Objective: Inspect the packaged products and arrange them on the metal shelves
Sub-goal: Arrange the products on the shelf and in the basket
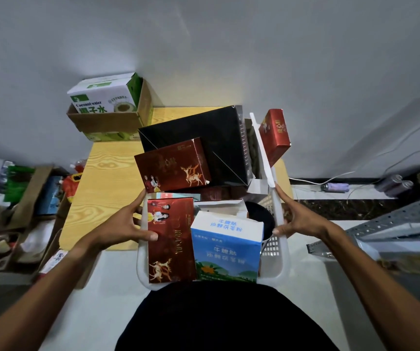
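Between my two hands sits a white plastic basket [277, 264] packed with packaged products: a red deer-print box [172, 241] and a blue-and-white box [226, 249] nearest me, a second red box [173, 165] and a large black box [203, 138] behind. My left hand [120, 226] clasps the basket's left rim, thumb on the red box; my right hand [296, 219] spreads straight-fingered against the right rim. Under the basket's far end lies a wooden table [107, 173], probably supporting it. Metal shelves [393, 224] stand at right; a coconut-water carton [107, 100] sits beyond.
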